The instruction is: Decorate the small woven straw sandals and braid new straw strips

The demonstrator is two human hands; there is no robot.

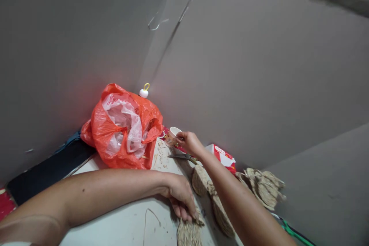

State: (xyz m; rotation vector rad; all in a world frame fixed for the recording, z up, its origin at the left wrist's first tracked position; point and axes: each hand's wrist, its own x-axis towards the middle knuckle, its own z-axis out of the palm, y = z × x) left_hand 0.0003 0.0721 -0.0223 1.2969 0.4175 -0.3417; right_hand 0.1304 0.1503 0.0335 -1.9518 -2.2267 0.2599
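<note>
My right hand [190, 143] reaches to the back of the white table and grips a paper cup [170, 138] at its rim, thumb and fingers closed. The cup is pale with a printed pattern and tilts slightly. At the front, my left hand [182, 199] bends down with its fingers closed on the top edge of a woven straw piece [188, 234], which runs out of view at the bottom. Scissors [184, 157] lie just below the cup. Beside my right forearm are more woven straw pieces [199, 180], partly hidden by the arm.
An orange plastic bag [99, 130] with white plastic inside stands at the back left. Behind it shows a white lid with a yellow loop [143, 92]. A red and white packet [221, 157] and a straw bundle [263, 186] lie along the grey wall [259, 84].
</note>
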